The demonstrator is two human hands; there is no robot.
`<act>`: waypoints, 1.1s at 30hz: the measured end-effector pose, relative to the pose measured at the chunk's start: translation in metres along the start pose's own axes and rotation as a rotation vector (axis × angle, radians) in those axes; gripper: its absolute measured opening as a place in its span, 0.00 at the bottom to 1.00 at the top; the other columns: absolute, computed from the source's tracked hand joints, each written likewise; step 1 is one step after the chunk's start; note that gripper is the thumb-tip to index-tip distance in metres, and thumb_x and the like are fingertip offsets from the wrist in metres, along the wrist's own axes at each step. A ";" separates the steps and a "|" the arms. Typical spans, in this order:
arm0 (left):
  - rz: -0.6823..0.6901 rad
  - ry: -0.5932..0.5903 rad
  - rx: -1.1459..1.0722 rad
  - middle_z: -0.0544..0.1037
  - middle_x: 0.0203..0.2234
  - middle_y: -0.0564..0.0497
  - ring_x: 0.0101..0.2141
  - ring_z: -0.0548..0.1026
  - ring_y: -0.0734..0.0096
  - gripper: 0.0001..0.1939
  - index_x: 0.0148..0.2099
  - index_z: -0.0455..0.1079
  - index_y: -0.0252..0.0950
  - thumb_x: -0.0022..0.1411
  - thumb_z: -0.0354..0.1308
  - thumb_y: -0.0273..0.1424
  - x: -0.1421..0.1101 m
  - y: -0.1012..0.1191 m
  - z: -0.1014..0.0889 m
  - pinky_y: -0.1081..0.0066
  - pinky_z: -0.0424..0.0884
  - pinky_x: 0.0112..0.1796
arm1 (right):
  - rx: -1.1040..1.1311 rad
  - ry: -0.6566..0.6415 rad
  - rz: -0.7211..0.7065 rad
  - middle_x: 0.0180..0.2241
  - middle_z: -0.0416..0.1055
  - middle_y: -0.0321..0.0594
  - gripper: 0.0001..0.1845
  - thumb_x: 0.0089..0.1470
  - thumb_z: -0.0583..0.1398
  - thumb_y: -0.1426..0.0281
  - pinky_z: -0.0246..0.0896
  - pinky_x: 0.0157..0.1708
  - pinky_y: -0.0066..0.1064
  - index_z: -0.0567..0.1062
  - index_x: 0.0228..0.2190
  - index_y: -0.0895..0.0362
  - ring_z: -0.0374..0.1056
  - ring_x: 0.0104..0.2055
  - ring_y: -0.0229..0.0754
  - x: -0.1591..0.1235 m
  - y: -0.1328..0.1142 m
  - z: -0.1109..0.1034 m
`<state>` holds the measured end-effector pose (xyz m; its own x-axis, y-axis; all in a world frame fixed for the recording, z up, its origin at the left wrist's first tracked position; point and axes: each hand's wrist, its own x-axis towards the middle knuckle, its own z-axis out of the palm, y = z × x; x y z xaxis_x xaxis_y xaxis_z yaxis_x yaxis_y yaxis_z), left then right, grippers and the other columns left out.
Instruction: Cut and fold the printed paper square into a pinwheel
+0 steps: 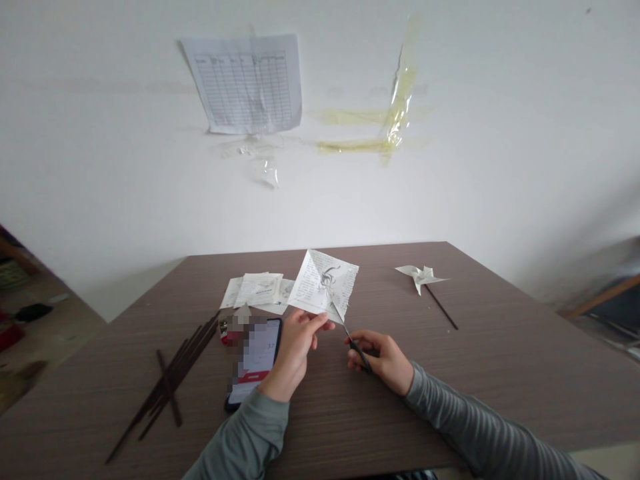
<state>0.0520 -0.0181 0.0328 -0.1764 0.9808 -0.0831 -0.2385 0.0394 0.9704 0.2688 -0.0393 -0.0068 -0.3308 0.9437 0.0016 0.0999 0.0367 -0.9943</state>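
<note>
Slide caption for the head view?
Left hand holds printed paper square; right hand holds scissors at its corner; pinwheel lies on table.

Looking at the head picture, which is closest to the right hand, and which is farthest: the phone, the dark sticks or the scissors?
1. Scissors: right in the right hand.
2. Phone: on the table to its left, beyond the left hand.
3. Dark sticks: farthest left.
</note>
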 end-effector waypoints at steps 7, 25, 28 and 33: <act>-0.014 -0.022 -0.002 0.87 0.28 0.52 0.29 0.93 0.60 0.21 0.34 0.78 0.39 0.48 0.88 0.34 -0.002 0.000 0.000 0.77 0.57 0.20 | -0.010 0.005 0.009 0.32 0.89 0.49 0.41 0.49 0.84 0.29 0.86 0.41 0.53 0.88 0.45 0.48 0.84 0.34 0.62 -0.003 -0.006 0.000; -0.016 -0.034 -0.010 0.89 0.29 0.51 0.30 0.93 0.58 0.18 0.36 0.81 0.39 0.49 0.86 0.32 -0.003 0.002 0.000 0.76 0.56 0.21 | -0.014 0.008 0.015 0.29 0.84 0.48 0.41 0.47 0.83 0.28 0.83 0.42 0.57 0.87 0.42 0.48 0.81 0.33 0.63 -0.003 -0.011 0.001; -0.013 -0.027 -0.009 0.89 0.29 0.50 0.31 0.94 0.57 0.17 0.36 0.80 0.39 0.51 0.85 0.32 -0.003 0.001 -0.001 0.75 0.56 0.21 | -0.002 0.010 0.011 0.29 0.84 0.47 0.41 0.47 0.84 0.29 0.84 0.42 0.57 0.87 0.43 0.49 0.81 0.33 0.62 -0.004 -0.011 0.001; -0.016 -0.044 0.015 0.89 0.29 0.50 0.31 0.94 0.57 0.18 0.36 0.80 0.39 0.50 0.86 0.34 -0.001 -0.001 -0.002 0.76 0.57 0.21 | 0.009 0.024 0.009 0.30 0.87 0.49 0.42 0.46 0.84 0.29 0.84 0.40 0.54 0.88 0.43 0.49 0.81 0.32 0.61 -0.003 -0.009 0.002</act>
<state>0.0506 -0.0194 0.0311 -0.1306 0.9874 -0.0894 -0.2262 0.0581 0.9723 0.2674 -0.0434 0.0025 -0.3072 0.9516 -0.0047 0.0942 0.0255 -0.9952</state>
